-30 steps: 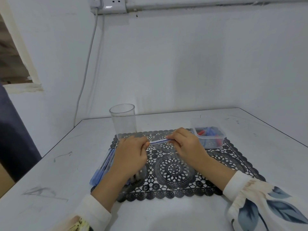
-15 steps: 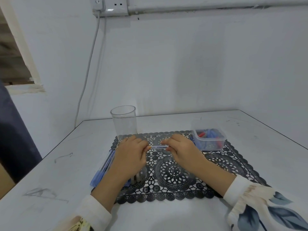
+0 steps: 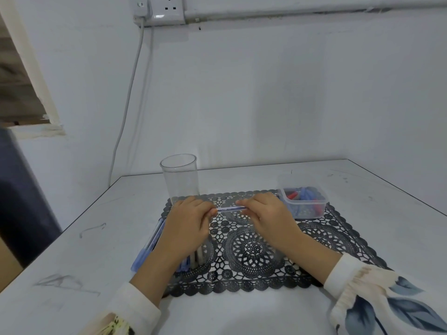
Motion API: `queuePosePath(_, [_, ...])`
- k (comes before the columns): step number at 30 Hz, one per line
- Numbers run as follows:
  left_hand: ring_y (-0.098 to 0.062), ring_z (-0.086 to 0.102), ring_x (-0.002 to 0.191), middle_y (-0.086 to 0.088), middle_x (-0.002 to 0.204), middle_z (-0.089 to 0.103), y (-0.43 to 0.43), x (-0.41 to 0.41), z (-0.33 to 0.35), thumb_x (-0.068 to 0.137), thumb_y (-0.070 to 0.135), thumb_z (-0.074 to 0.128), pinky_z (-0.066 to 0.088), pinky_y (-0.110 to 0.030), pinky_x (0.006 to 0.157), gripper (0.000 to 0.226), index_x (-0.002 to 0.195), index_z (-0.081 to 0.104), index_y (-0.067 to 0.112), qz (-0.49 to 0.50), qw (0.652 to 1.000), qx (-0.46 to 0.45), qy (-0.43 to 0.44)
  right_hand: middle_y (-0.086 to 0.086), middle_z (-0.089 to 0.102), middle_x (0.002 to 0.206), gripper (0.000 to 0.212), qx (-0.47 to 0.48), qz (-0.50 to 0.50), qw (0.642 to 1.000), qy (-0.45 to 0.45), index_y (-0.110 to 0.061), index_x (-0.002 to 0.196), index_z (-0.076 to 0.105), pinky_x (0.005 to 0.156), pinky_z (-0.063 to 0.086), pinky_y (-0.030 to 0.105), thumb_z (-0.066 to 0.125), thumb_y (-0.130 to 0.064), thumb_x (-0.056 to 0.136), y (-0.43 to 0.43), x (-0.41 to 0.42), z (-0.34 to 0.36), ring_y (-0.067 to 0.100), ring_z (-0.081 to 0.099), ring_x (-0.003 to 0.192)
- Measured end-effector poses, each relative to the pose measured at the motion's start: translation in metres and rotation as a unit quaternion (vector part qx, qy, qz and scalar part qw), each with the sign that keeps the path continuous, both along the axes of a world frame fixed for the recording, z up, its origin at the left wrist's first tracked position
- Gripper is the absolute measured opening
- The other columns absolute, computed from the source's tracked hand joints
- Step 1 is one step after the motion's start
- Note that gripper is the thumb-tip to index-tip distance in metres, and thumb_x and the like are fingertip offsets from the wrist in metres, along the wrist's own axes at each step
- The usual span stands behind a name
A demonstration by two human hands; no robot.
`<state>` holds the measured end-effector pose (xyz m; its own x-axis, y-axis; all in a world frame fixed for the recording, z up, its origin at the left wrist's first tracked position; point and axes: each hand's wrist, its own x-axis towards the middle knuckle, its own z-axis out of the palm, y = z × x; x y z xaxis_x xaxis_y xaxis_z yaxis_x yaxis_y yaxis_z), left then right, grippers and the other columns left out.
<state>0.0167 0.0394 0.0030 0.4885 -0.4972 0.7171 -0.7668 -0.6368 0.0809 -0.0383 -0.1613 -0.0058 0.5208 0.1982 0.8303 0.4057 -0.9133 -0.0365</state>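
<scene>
A thin clear-blue pen point(image 3: 231, 209) lies level between my two hands above the black lace placemat point(image 3: 321, 240). My left hand point(image 3: 187, 224) pinches its left end and my right hand point(image 3: 267, 217) pinches its right end. Several more blue pens point(image 3: 151, 245) lie on the mat's left edge, partly hidden under my left wrist. An empty clear plastic cup point(image 3: 180, 178) stands upright at the mat's far left corner. A small clear plastic tub point(image 3: 306, 209) holding blue and red pen caps sits at the mat's far right corner.
The white table point(image 3: 377, 206) stands in a corner against white walls. A grey cable point(image 3: 128, 97) hangs from a wall socket point(image 3: 160, 8) down behind the table's far left edge. A dark object point(image 3: 21, 197) stands left of the table.
Both hands have drawn slightly closer together along the pen and lowered a little toward the mat. The camera has tilted, so everything sits a bit lower in view.
</scene>
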Motion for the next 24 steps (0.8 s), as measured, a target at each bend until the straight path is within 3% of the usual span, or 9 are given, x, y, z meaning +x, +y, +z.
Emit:
queuePosePath(6, [-0.005,0.034,0.065,0.013,0.070,0.059,0.0000,0.0004,0.0018,0.089,0.034,0.038,0.026,-0.022,0.060,0.031,0.081,0.066,0.021,-0.017,1.000,-0.013,-0.003,0.003,0.058,0.068,0.016,-0.099,0.011,0.992,-0.073,-0.008,0.094,0.070,0.065,0.040,0.026,0.058,-0.004,0.084,-0.0049,-0.0017,0.0089,0.017,0.051,0.062])
queuePosePath(10, [-0.006,0.034,0.066,0.011,0.070,0.060,0.0019,0.0017,0.0004,0.088,0.033,0.038,0.029,-0.028,0.062,0.031,0.079,0.065,0.021,0.005,1.000,-0.009,-0.018,0.004,0.059,0.078,0.024,-0.058,0.060,0.996,0.006,-0.008,0.107,0.067,0.069,0.042,0.024,0.058,-0.011,0.085,-0.0074,0.0007,0.0013,0.016,0.051,0.071])
queuePosePath(14, [-0.007,0.040,0.067,0.010,0.072,0.062,0.0029,0.0044,-0.0017,0.089,0.033,0.038,0.031,-0.028,0.063,0.031,0.081,0.066,0.021,0.008,1.000,-0.008,-0.015,0.005,0.062,0.087,0.036,-0.002,0.063,0.997,0.043,-0.007,0.121,0.059,0.077,0.042,0.020,0.057,-0.006,0.085,-0.0071,0.0000,0.0007,0.011,0.050,0.081])
queuePosePath(18, [-0.005,0.038,0.069,0.011,0.073,0.063,0.0007,0.0032,-0.0017,0.089,0.034,0.038,0.031,-0.028,0.065,0.033,0.082,0.066,0.020,-0.009,1.000,-0.013,-0.013,0.006,0.059,0.087,0.038,0.031,0.056,0.997,0.036,-0.005,0.122,0.058,0.075,0.044,0.022,0.052,-0.006,0.085,-0.0036,-0.0023,0.0055,0.011,0.050,0.078])
queuePosePath(21, [-0.003,0.036,0.069,0.011,0.074,0.063,-0.0006,0.0013,0.0007,0.089,0.033,0.040,0.031,-0.028,0.067,0.031,0.082,0.068,0.020,-0.013,0.999,-0.015,-0.033,0.007,0.054,0.089,0.042,0.043,0.047,0.997,0.048,-0.002,0.121,0.059,0.076,0.038,0.011,0.056,0.002,0.079,-0.0019,-0.0008,0.0060,0.002,0.040,0.077])
queuePosePath(24, [-0.011,0.049,0.069,0.010,0.075,0.065,0.0009,0.0003,0.0018,0.090,0.033,0.040,0.033,-0.028,0.067,0.032,0.083,0.068,0.020,-0.001,0.999,-0.016,-0.045,0.007,0.056,0.092,0.035,0.049,0.034,0.995,0.084,-0.003,0.119,0.061,0.074,0.043,0.016,0.057,-0.008,0.084,-0.0003,0.0027,0.0011,0.010,0.050,0.078])
